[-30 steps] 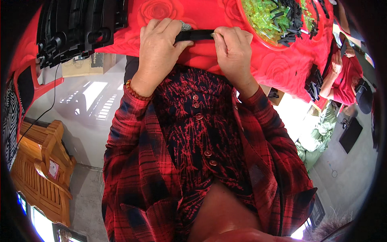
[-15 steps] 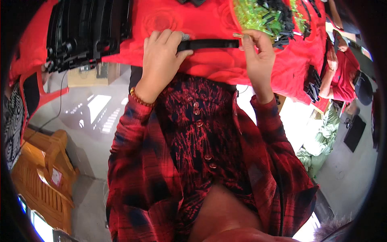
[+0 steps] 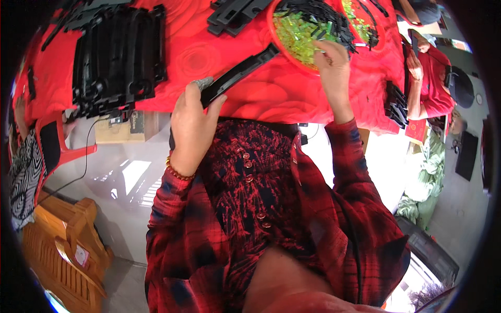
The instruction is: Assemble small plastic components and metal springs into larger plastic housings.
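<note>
My left hand point(image 3: 194, 128) grips one end of a long, narrow black plastic part point(image 3: 241, 74), hollow along its length. The part slants up and away to the right above the red tablecloth. A grey covering point(image 3: 203, 83) shows on a finger of this hand. My right hand point(image 3: 334, 70) is closed in a pinch at the near right rim of a round red basket point(image 3: 270, 27). A pale glint shows at its fingertips, too small to name. Inside the basket lie small translucent yellow-green pieces point(image 3: 295, 39) and small black pieces point(image 3: 336, 21).
Stacked long black parts point(image 3: 117, 60) cover the table's left side. More flat black parts point(image 3: 237, 14) lie at the far middle. A second red basket point(image 3: 382, 36) stands at the right. Another person in red point(image 3: 436, 78) sits beyond the right edge, near more black parts point(image 3: 395, 104).
The black part has swung from level to a slant, its right end raised away from me. My right hand has left that end and now pinches at the basket's edge. The view has shifted.
</note>
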Demonstrator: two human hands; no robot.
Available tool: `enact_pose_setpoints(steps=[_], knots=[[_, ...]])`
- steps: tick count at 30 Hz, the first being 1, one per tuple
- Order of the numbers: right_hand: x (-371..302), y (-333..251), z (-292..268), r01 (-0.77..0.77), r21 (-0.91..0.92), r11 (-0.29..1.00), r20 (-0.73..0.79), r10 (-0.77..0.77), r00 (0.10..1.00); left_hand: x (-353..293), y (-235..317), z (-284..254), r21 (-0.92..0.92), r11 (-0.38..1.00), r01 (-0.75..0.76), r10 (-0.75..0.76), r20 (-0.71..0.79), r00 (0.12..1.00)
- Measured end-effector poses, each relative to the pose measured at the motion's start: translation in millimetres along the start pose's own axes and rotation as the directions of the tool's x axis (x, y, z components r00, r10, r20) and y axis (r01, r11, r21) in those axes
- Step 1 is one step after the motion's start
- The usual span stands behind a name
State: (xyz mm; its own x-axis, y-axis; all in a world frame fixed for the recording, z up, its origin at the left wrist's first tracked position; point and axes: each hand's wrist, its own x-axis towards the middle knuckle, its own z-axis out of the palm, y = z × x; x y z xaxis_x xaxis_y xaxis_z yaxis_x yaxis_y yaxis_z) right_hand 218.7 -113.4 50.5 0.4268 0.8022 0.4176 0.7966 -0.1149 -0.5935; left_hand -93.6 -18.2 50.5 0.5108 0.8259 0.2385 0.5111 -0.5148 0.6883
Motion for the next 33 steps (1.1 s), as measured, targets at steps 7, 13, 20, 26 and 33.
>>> enact_pose_setpoints(steps=[7,13,20,26,33], knots=[[-10.8,-99.3,11.6,-0.472,0.571,0.671,0.269,0.39,0.88,-3.5,13.8,11.0,-0.119,0.991,-0.059,0.044,-0.125,0.991],[-11.6,-111.4,30.8,-0.328,0.692,0.643,0.12,0.346,0.931,-11.4,30.0,5.9,-0.279,0.958,-0.066,0.081,0.043,0.996],[-11.9,-119.7,11.6,-0.337,0.673,0.658,0.145,0.329,0.933,-5.2,32.9,-5.1,-0.649,0.114,0.752,0.114,0.761,0.639],[-13.4,-119.4,13.0,-0.316,0.646,0.695,0.174,0.27,0.947,-17.0,26.7,20.9,-0.622,-0.054,0.781,0.184,0.763,0.62],[-24.0,-125.3,10.0,-0.263,0.622,0.738,0.146,0.221,0.964,-20.7,25.9,31.3,-0.621,-0.255,0.741,0.107,0.744,0.66]])
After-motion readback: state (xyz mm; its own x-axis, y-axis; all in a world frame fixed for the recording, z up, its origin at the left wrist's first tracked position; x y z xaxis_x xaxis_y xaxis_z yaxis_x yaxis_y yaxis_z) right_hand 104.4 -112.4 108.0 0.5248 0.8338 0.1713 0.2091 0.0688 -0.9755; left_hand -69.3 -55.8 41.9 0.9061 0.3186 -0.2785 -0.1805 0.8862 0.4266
